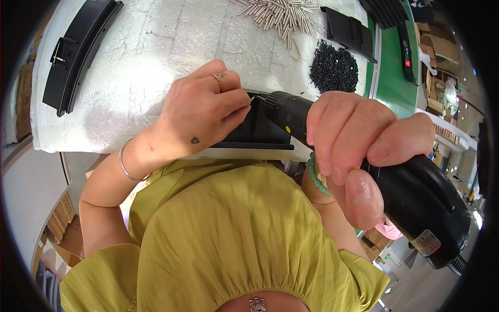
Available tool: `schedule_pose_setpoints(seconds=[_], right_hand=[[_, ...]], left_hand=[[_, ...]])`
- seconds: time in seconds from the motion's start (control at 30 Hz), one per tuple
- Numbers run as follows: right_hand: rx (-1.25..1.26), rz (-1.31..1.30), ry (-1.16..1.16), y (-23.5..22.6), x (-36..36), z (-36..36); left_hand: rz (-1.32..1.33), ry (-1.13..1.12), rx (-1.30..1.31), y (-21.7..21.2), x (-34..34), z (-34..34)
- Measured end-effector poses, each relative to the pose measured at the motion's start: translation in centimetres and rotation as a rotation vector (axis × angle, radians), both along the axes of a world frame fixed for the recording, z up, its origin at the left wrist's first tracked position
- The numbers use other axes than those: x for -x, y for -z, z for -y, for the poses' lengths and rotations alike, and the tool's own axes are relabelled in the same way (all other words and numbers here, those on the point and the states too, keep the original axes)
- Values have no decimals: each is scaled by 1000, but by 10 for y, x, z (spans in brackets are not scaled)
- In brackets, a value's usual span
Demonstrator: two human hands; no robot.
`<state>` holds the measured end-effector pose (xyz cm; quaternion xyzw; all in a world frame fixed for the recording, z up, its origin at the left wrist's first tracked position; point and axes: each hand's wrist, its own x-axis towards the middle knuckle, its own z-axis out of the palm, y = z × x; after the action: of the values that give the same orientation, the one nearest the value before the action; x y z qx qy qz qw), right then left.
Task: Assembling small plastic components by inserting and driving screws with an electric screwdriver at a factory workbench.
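Observation:
My right hand is wrapped round a black electric screwdriver, which slants up and to the left. Its thin metal bit ends close by the fingertips of my left hand. The left fingers are curled and pressed together; whatever they pinch is hidden behind them. Under that hand and the screwdriver's nose lies a black plastic part, at the near edge of the table. Much of this part is covered by my left hand.
The table has a whitish wrapped surface. A long curved black part lies at left. Towards the back are a heap of metal pins, a pile of small black screws and a black plastic piece. A green surface lies beyond at right.

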<state>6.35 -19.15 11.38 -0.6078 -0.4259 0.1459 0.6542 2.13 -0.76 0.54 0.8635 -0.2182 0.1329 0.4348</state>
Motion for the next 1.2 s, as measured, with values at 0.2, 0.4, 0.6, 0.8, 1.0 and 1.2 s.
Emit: schedule_pose_setpoints(seconds=[0.2, 0.4, 0.6, 0.8, 1.0, 1.2], right_hand=[[-21, -6, 12, 4, 1, -7], [-22, 17, 91, 6, 5, -8], [-354, -13, 271, 10, -11, 19], [-371, -94, 657, 26, -4, 47], [-412, -110, 683, 36, -7, 44], [-477, -46, 582, 19, -3, 61]], left_hand=[[-10, 29, -43, -1, 2, 0], [25, 59, -80, -2, 4, 4], [24, 31, -137, -7, 9, 1], [-106, 89, -266, -42, 19, -3], [-315, 234, -348, -57, 23, -8], [-607, 463, -196, -71, -8, -24]])
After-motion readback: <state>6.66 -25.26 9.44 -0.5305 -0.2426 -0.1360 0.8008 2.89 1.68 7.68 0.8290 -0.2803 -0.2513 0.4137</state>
